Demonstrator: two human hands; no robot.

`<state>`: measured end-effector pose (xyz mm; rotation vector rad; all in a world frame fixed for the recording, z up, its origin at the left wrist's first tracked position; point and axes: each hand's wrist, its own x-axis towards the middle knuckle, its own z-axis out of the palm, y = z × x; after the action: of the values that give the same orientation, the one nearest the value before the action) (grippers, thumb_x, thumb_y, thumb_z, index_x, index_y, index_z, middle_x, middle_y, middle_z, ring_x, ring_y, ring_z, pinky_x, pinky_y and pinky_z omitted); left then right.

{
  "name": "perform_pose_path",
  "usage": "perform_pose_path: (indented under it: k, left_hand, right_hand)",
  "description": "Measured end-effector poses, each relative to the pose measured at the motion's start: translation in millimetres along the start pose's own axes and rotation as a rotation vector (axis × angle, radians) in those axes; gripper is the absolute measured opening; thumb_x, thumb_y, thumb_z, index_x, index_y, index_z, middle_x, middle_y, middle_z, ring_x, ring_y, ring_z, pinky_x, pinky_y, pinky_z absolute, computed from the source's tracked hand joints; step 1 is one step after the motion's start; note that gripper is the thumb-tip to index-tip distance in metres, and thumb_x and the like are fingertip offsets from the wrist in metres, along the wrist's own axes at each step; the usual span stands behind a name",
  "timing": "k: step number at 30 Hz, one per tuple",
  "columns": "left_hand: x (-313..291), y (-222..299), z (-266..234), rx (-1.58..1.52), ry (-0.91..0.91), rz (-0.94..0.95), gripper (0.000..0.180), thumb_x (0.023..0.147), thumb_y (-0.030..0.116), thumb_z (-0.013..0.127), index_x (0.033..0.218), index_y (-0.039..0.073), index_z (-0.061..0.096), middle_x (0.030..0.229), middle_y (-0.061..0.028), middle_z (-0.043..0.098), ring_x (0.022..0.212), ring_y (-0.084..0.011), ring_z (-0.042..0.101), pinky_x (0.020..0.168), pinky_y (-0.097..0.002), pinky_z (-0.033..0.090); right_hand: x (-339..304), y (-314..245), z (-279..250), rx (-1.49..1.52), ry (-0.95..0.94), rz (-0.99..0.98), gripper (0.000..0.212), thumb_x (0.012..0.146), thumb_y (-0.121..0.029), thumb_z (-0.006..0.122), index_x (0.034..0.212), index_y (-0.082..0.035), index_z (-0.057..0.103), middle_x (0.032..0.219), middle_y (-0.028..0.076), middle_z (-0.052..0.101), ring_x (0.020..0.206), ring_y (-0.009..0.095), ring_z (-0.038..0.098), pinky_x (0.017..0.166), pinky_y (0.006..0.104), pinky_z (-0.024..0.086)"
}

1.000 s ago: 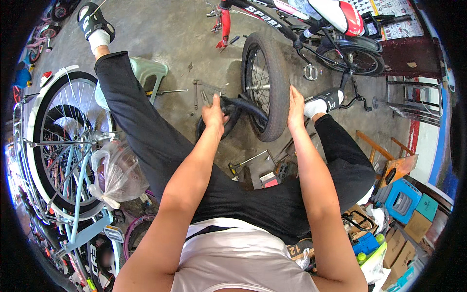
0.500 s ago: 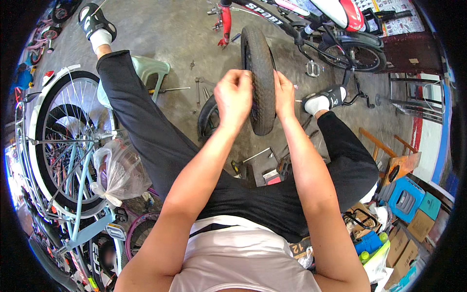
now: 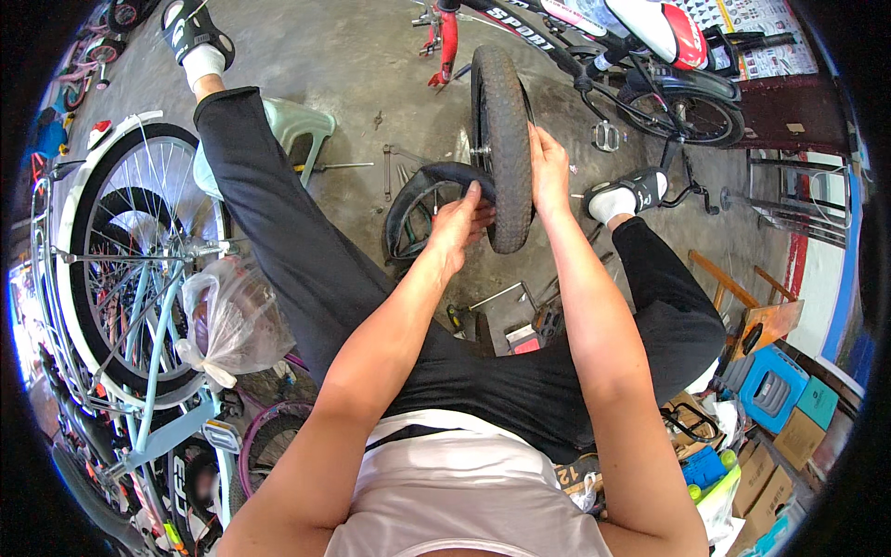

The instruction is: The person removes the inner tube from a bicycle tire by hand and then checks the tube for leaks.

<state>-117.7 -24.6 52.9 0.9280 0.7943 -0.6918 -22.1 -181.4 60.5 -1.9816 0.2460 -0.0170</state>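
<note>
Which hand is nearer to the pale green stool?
Left. The left hand, at the left side of the wheel, is right of the stool; the right hand is farther right, at the wheel's other side.

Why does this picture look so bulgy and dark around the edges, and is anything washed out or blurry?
Head view: the wide fisheye lens leaves a dark border and bends straight lines near the rim, like the blue wall stripe; a patch at the far left is washed out; the left hand, right hand and wheel look fairly sharp.
</note>
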Motion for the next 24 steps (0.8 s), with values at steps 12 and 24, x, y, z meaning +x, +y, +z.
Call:
perform_pose_path:
  k: [12, 24]
  left_hand:
    - [-11, 4, 21, -0.077, -0.262, 0.211, 0.032, 0.108, 0.03, 0.055, 0.126, 0.004, 0.06, 0.116, -0.0038, 0.07, 0.105, -0.0173, 0.065, 0.098, -0.0362, 0.048]
    - [11, -12, 5, -0.298, -0.257, 0.193, 0.03, 0.108, 0.022, 0.047, 0.123, 0.005, 0.066, 0.118, -0.0058, 0.07, 0.109, -0.0183, 0.063, 0.097, -0.0354, 0.046]
  right_hand:
    - [0, -11, -7, -0.09, 0.034, -0.008, 0.045, 0.105, -0.043, 0.055, 0.095, -0.001, 0.068, 0.08, 0.022, 0.066, 0.069, 0.033, 0.06, 0.071, 0.0419, 0.049]
    - [0, -34, 18, -0.282, 0.007, -0.054, 0.044, 0.102, -0.046, 0.057, 0.092, -0.005, 0.067, 0.083, 0.025, 0.066, 0.084, 0.046, 0.066, 0.071, 0.0509, 0.049]
